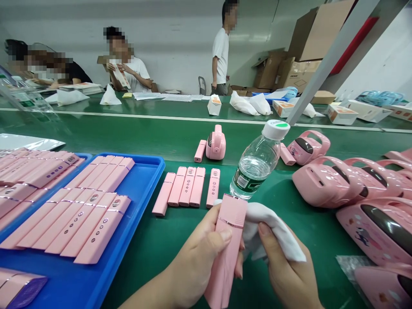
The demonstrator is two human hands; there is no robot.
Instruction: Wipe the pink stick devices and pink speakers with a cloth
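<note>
Pink device point(223, 257) pinched by left hand point(193, 262); white cloth point(268, 219) by right hand point(289, 270).
A bump may topple bottle point(255, 163) near desk's point(154, 236) far edge.

i was in factory assembly workshop: long green workbench point(183, 236), blue tray point(141, 189) of identical pink devices point(106, 227), stacked cardboard boxes point(317, 32), seated workers point(138, 71) opposite.

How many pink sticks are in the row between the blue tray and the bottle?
5: one stick angled at the left end, three sticks side by side in the middle, one stick apart at the right, nearest the bottle. None looks hidden.
</note>
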